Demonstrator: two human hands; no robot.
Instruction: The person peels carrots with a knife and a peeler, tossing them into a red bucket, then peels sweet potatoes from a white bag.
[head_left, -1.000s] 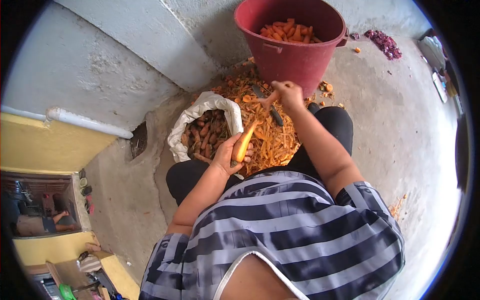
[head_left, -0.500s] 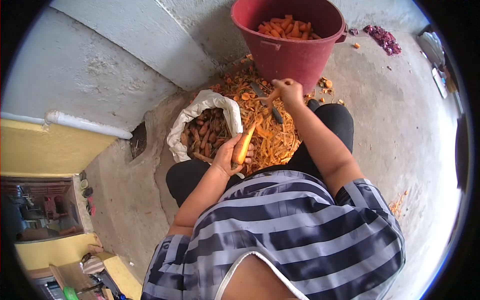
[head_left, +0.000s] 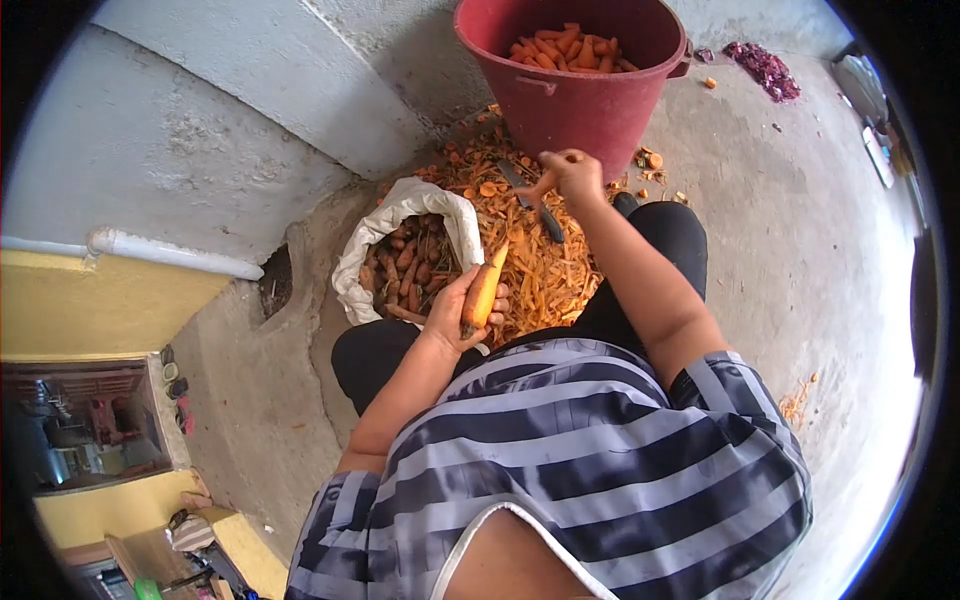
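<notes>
A: What's the bucket (head_left: 585, 112) made of?
B: Plastic, by the look of it, matt and scuffed. The sack (head_left: 410, 197) is crinkled, either cloth or woven plastic; I can't tell which.
A: And the shirt (head_left: 585, 430)?
B: Smooth, shiny cloth, while the trousers (head_left: 672, 245) look matt.
A: The carrot (head_left: 481, 298)?
B: Slightly glossy where peeled, dull on the skin.
A: The floor (head_left: 740, 250)?
B: Rough, matt concrete. The pipe (head_left: 170, 252) looks like smooth plastic.

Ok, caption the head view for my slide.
Left hand grips a tapered, partly peeled orange carrot above orange peelings, beside an open white sack.
</notes>
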